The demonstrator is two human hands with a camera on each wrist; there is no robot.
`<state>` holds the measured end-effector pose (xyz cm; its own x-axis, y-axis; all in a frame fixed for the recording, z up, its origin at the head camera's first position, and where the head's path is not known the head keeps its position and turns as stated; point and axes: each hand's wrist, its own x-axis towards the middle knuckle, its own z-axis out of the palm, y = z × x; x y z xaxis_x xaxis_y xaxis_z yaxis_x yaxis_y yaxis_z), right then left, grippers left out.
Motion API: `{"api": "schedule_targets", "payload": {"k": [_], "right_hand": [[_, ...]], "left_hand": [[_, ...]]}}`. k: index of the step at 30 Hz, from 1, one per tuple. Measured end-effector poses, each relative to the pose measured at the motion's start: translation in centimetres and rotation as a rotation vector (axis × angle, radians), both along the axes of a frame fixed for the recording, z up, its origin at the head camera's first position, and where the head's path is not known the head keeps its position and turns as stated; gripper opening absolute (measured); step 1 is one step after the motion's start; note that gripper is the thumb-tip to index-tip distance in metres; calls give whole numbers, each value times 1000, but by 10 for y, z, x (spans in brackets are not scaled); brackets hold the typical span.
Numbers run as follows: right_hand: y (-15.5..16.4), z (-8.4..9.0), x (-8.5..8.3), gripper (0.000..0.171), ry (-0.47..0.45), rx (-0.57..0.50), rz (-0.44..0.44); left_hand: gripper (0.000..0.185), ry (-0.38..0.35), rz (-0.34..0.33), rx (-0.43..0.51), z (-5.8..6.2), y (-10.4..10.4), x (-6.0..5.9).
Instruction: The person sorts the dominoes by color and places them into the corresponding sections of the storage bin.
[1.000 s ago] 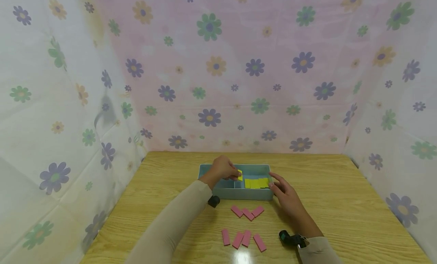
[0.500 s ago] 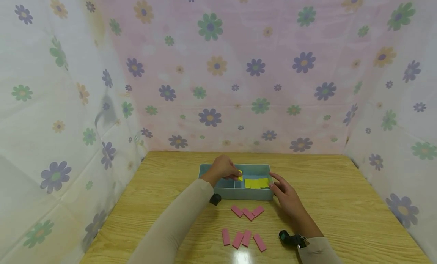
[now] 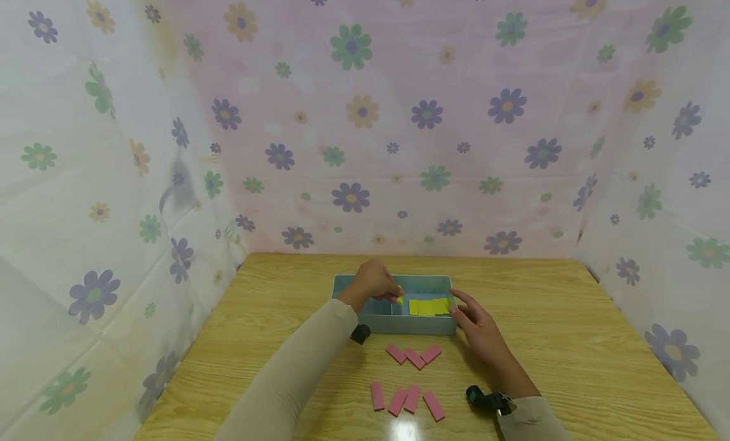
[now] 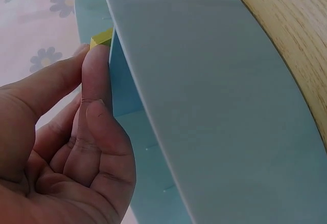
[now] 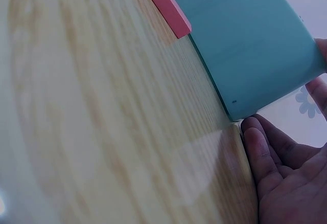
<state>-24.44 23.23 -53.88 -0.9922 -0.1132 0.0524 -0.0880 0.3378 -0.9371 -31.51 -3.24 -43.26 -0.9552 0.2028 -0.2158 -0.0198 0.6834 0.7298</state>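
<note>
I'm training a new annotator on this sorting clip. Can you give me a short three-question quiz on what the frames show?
1. True or false: the left hand pinches a yellow piece over the blue box.
2. How many pink pieces lie on the table in front of the box? A) four B) seven C) ten
3. Fill in: the right hand rests at the box's ____ end.

Key:
1. True.
2. B: three in the nearer-box group, four in the row closer to the person.
3. Right, by the near corner, fingers straight.
</note>
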Motion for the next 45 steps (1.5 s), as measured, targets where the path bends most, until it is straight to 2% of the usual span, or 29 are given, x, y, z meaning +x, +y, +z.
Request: {"api": "schedule_targets", "payload": {"k": [8,13,19,28,36,39,41,43,45], "right_hand": [[1,-6,-1,56,60,-15,22],[1,-4,-1,56,48,-23,21],[1,-4,2,56,25,-29,23],[1,-5,2,56,41,-28,18],[1,-3,2,58,26,-47,21],[1,-2,2,57,27,-40,16],[1,-2,1,57,27,-34,13],[1,-2,1,57,24,-28,14],[1,-2,1,57,21,-29,14]], "left_hand": [[15,3,-2,-37,-1,2,-1],[15,19,-13,-39,1,2,0],[13,0,-10,-30,0,3,2],[15,-13,-21,-19,0,2,0],[27,-32,-3,-11,4,5,1],[38,-81,-3,78,8,9,4],[53,-130,6,159,10,13,7],[72,-205,19,293,10,18,12],[83,-278,25,391,10,24,17]]}}
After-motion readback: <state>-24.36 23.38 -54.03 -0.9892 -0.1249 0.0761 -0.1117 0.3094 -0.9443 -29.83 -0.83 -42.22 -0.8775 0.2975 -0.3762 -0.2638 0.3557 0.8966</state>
